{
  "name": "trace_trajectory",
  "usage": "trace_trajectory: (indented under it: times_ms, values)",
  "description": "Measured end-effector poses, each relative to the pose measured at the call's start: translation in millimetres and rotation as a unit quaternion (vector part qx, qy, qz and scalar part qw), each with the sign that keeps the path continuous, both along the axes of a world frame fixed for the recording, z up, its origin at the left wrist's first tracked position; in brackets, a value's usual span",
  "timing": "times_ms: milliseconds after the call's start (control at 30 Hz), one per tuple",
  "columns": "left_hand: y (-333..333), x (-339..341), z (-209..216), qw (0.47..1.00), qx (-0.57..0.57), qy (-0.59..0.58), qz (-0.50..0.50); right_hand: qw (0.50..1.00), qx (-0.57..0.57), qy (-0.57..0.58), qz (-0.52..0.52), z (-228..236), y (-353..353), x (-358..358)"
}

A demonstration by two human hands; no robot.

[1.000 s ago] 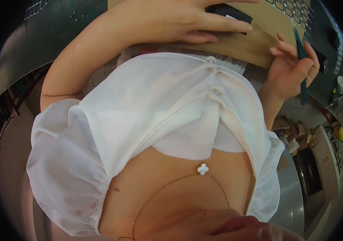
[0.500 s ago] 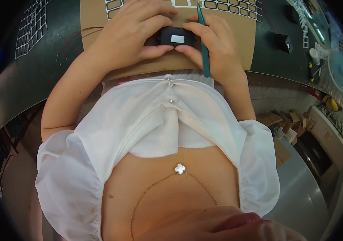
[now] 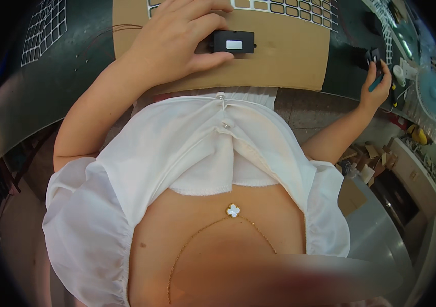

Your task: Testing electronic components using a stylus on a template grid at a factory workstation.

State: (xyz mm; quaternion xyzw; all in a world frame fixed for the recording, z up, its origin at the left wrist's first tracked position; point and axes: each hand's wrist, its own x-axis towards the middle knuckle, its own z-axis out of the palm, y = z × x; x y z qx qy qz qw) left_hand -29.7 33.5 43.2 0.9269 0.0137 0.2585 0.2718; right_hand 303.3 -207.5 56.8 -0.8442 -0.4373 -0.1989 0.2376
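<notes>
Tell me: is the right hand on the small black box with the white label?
No: the left hand holds that small black box; the right hand is far right.

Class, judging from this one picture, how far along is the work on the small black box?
Done: the small black box lies on the brown cardboard sheet, a white patch on its top. In hand: the left hand steadies it, while the right hand, holding a teal tool, reaches another small black part at the table's right. Left: cannot tell.

Black box (image 3: 233,42) with white label, tan cardboard (image 3: 279,56).
</notes>
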Motion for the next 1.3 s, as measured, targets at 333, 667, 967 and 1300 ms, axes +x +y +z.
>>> trace_trajectory:
  times_ms: [333, 667, 967, 1300]
  values:
    - [0.4, -6.3, -13.8, 0.983, -0.073, 0.13, 0.11, 0.95, 0.189, 0.173, 0.179, 0.5, 51.7, -51.5]
    - [7.3, -17.9, -22.1, 0.989, -0.026, 0.086, 0.114, 0.779, 0.125, 0.494, 0.364, 7.7, 176.0, -155.4]
    - [12.7, -23.8, -31.6, 0.991, -0.004, 0.045, 0.123, 0.72, 0.106, 0.625, 0.282, -4.8, 189.6, -184.4]
    - [9.7, -4.9, -28.5, 0.995, 0.03, 0.009, 0.091, 0.754, 0.071, 0.596, 0.266, -8.8, 184.8, -172.2]
